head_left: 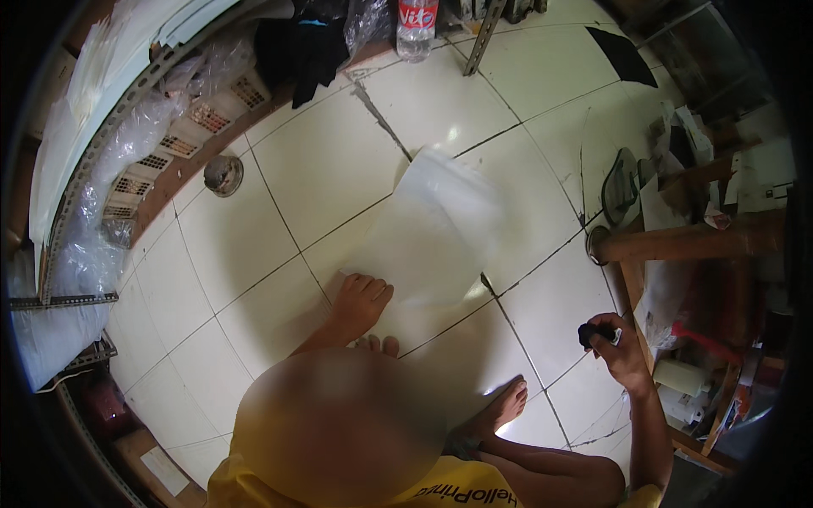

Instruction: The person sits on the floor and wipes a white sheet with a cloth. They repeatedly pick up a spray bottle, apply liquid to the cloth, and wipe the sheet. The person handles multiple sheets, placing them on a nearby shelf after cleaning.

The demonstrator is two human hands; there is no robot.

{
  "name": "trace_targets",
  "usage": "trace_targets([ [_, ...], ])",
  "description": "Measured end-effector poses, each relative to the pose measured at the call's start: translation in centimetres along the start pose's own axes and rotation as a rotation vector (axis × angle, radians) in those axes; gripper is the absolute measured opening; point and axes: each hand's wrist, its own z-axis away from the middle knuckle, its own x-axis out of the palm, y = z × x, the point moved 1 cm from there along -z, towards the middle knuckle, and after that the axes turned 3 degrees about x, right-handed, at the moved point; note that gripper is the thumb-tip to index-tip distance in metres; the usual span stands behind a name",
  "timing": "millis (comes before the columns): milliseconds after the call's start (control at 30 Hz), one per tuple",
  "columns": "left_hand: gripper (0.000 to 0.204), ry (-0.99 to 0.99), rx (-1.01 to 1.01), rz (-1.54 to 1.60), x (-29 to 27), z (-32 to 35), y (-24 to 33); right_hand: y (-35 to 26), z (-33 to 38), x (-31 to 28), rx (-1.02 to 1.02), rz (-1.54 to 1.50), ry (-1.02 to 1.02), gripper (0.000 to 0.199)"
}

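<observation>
A translucent plastic sheet [423, 245], perhaps a bag, hangs or lies over the white floor tiles, its far part smeared by motion. My left hand [362, 303] is closed on its near left edge, the fingers curled and pressed together. Off to the right, well apart from the sheet, my right hand [622, 349] grips a small black object [590, 335]. The fingers cover much of that object, so its kind cannot be made out.
A metal rack [63, 300] with plastic-wrapped goods and perforated crates [207, 117] lines the left. At the back stands a clear bottle [415, 34]. A round metal tin [223, 175] sits on the floor. A wooden frame [694, 243] and a sandal [621, 188] are at right.
</observation>
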Motion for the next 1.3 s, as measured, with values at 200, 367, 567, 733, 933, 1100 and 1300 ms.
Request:
trace_targets([
  [200,0.032,0.215,-0.420,0.015,-1.7,0.3,0.6,0.5,-2.2,2.8,0.086,0.025,-0.125,0.022],
  [367,0.052,0.276,-0.992,0.739,1.6,3.3,1.4,2.5,-3.4,7.2,0.075,-0.025,-0.184,0.021],
  [567,0.073,0.255,-1.111,1.280,0.8,0.0,4.7,5.9,-3.7,11.3,0.128,-0.063,-0.255,0.027],
  [733,0.081,0.168,-0.952,0.988,3.1,-0.2,3.5,4.4,-3.6,12.0,0.160,-0.027,-0.263,0.027],
  [933,0.085,0.023,-0.980,1.153,0.7,2.1,0.2,5.6,-4.2,11.5,0.116,-0.096,-0.241,0.024],
  [1100,0.091,0.152,-1.015,1.157,-0.2,4.8,-2.1,4.6,-4.8,12.7,0.170,-0.076,-0.252,0.021],
  [1300,0.080,0.198,-1.018,0.940,0.3,5.9,0.0,5.0,-6.1,13.2,0.167,-0.028,-0.275,0.024],
])
